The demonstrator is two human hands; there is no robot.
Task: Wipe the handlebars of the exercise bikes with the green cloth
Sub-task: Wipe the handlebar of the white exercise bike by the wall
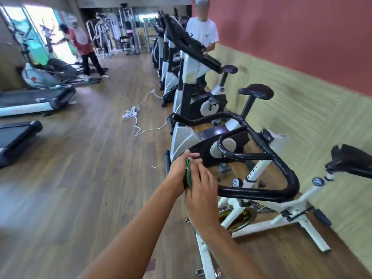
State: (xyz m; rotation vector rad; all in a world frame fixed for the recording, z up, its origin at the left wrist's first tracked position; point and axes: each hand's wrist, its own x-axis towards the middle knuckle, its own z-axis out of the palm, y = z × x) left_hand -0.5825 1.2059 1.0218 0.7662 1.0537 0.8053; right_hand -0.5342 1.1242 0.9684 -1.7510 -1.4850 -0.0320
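A folded green cloth is sandwiched between my two palms in the middle of the view. My left hand lies flat against its left side with fingers straight. My right hand presses on its right side, fingers also extended. Only the cloth's edge shows between the hands. Just to the right is the nearest exercise bike, white-framed, with its black looped handlebars a short way from my right hand. Neither hand touches them. A second bike's black handlebars lie farther ahead.
A row of exercise bikes runs along the right wall. A person in a white shirt stands among them. Another person stands at the far left near treadmills. A white power strip with cords lies on the wooden floor.
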